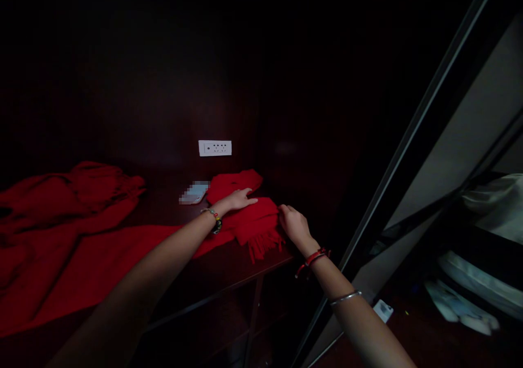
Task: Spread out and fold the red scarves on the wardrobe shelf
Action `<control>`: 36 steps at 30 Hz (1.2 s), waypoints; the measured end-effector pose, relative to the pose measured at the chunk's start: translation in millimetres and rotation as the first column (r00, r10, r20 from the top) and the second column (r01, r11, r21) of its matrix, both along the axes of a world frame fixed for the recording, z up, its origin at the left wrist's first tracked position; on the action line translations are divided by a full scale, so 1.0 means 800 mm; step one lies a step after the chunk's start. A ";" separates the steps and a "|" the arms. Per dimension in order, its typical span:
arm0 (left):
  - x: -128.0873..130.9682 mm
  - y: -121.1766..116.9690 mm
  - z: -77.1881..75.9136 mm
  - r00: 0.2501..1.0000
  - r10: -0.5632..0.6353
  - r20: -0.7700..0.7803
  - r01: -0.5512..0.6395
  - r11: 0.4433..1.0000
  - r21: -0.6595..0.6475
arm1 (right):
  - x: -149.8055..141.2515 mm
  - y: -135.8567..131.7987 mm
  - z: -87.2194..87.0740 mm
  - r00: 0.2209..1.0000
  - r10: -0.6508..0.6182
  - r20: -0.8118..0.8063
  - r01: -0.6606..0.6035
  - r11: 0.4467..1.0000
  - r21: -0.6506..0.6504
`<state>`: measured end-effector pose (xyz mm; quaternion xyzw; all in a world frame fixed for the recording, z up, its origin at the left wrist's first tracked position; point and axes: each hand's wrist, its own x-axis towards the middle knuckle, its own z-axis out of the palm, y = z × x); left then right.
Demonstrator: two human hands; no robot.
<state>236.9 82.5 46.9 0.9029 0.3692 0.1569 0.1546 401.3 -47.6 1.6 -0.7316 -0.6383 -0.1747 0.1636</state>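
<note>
A red scarf with a fringed end lies bunched at the right end of a dark wooden shelf. Flat on top of it rests my left hand, thumb and fingers apart. At the scarf's right edge, my right hand has its fingers closed on the fabric. The red cloth stretches left along the shelf into a broad, crumpled spread; where one piece ends and another begins, I cannot tell.
A white socket panel is on the back wall. Below it lies a blurred, light flat object. The shelf's front edge runs above dark compartments. A metal-edged door frame rises at right, with pale fabric beyond.
</note>
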 end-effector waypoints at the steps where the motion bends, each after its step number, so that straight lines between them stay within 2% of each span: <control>1: -0.015 -0.014 -0.001 0.999 0.018 -0.046 -0.012 0.992 0.128 | 0.000 0.000 0.002 1.000 0.019 -0.001 -0.019 1.000 0.017; 3: -0.046 -0.046 -0.010 0.994 0.033 -0.103 0.007 0.932 0.364 | 0.001 0.000 0.007 0.998 0.055 0.011 -0.055 0.998 0.032; 4: -0.061 -0.063 -0.017 0.990 0.016 -0.137 0.045 0.901 0.432 | 0.002 0.000 0.008 0.997 0.073 0.021 -0.073 0.997 0.026; 6: -0.088 -0.091 -0.034 0.969 0.035 -0.245 0.086 0.881 0.466 | 0.004 0.000 0.010 0.993 0.112 0.039 -0.112 0.994 0.006; 9: -0.114 -0.110 -0.052 0.929 0.103 -0.356 0.068 0.898 0.435 | 0.007 0.001 0.011 0.988 0.148 0.050 -0.147 0.989 -0.018; 14: -0.132 -0.098 -0.047 0.907 0.125 -0.402 0.096 0.868 0.487 | 0.009 0.002 0.012 0.992 0.114 0.045 -0.112 0.993 -0.045; 17: -0.139 -0.089 -0.044 0.909 0.064 -0.413 0.160 0.860 0.484 | 0.005 0.001 0.017 0.993 0.105 0.057 -0.103 0.994 -0.045; 20: -0.147 -0.083 -0.042 0.899 -0.006 -0.437 0.204 0.889 0.410 | -0.001 -0.001 0.024 0.984 0.139 0.109 -0.134 0.989 -0.055; 24: -0.161 -0.075 -0.023 0.955 -0.060 -0.292 0.172 0.911 0.375 | -0.005 -0.001 0.029 0.967 0.193 0.169 -0.177 0.979 -0.105; 26: -0.172 -0.073 -0.011 0.973 -0.092 -0.210 0.171 0.900 0.401 | -0.004 0.000 0.029 0.970 0.179 0.167 -0.170 0.983 -0.064; 28: -0.186 -0.076 -0.005 0.972 -0.123 -0.201 0.199 0.885 0.421 | -0.002 0.000 0.027 0.969 0.176 0.172 -0.174 0.984 -0.027; 33: -0.211 -0.097 -0.018 0.941 -0.208 -0.269 0.302 0.874 0.380 | 0.000 -0.005 0.019 0.956 0.218 0.195 -0.208 0.976 -0.068; 36: -0.218 -0.103 -0.023 0.956 -0.133 -0.263 0.235 0.880 0.412 | 0.002 -0.008 0.019 0.967 0.201 0.158 -0.191 0.979 -0.074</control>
